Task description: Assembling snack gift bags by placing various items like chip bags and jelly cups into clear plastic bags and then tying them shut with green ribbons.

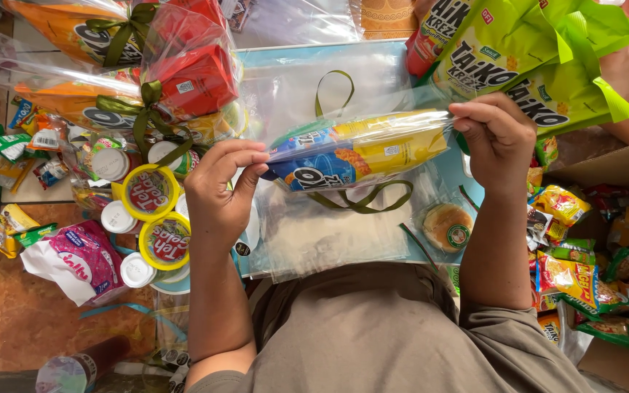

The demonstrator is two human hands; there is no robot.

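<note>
My left hand and my right hand pinch the two ends of a clear plastic bag. Inside it lie a blue snack pack and a yellow snack pack, side by side. The bag hangs level between the hands above a flat sheet of clear plastic. An olive green ribbon lies loose under the bag, and another loop of it curls up behind the bag.
Finished clear bags tied with green ribbon lie at top left. Yellow-lidded cups and white caps sit at left, beside a pink packet. Green snack bags are at top right. A cardboard box of small packets stands right. A round bun rests below the bag.
</note>
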